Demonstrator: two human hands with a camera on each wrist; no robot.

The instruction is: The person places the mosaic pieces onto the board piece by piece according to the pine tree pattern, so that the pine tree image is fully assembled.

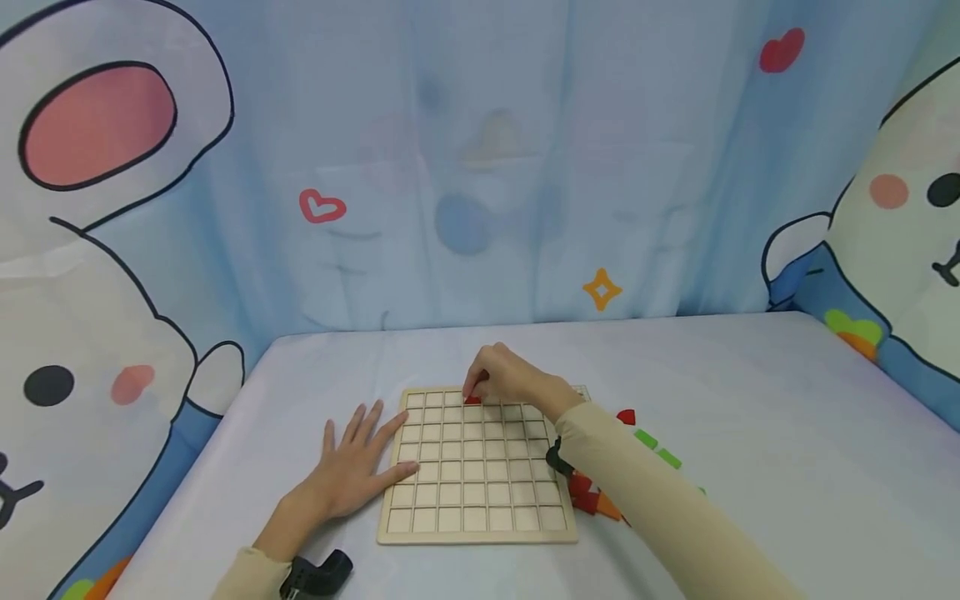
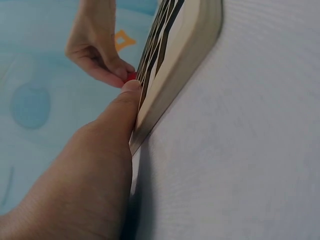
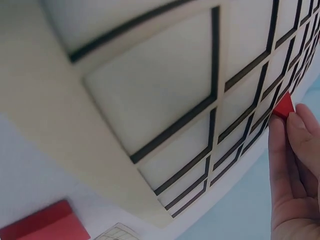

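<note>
A square wooden grid board with shallow cells lies flat on the white table. My right hand reaches over its far rows and pinches a small red piece between thumb and fingertips, at a cell of the far row. In the right wrist view the piece's visible part looks triangular; the rest is hidden by the fingers. My left hand lies with fingers spread at the board's left side, thumb and a fingertip touching its edge.
Right of the board, partly hidden by the right forearm, lie loose red pieces, an orange piece, green pieces and a red piece. A patterned blue curtain hangs behind the table.
</note>
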